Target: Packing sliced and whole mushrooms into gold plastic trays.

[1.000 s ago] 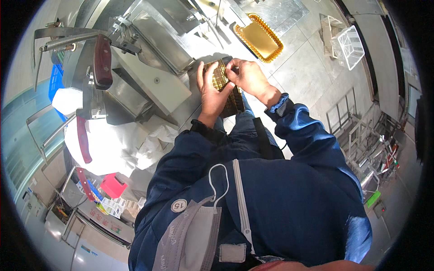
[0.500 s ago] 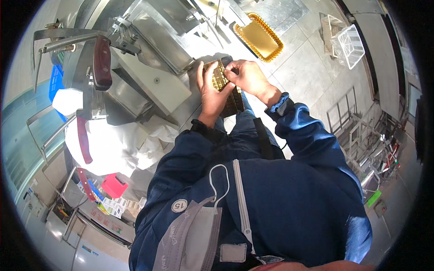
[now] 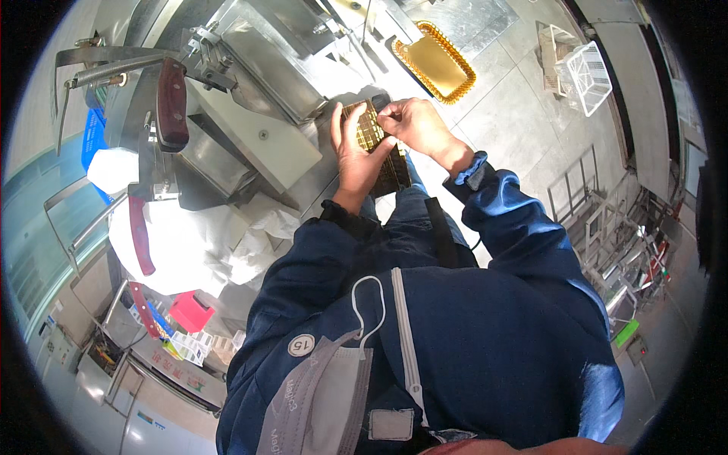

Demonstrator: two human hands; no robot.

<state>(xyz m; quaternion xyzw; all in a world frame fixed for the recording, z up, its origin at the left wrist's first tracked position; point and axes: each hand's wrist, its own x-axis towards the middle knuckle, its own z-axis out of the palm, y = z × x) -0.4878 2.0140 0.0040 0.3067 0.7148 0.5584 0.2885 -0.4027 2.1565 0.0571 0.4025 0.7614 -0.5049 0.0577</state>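
In front of my legs, my left hand grips a small gold-and-brown patterned box-like block, its fingers along one edge and the thumb across the near side. The block's top has a grid of bright gold patches, and its darker side shows below my thumb. My right hand is closed in a pinch at the block's right edge. Whatever lies between those fingertips, if anything, is too small to make out.
A gold tray with a fluted rim lies beyond my hands. To the left stands metal machinery with a red-brown handle and a pale board. White plastic baskets and metal racks are at right.
My right hand has shifted very slightly at the block's edge, still pinching. The left hand and the block stay almost where they were.
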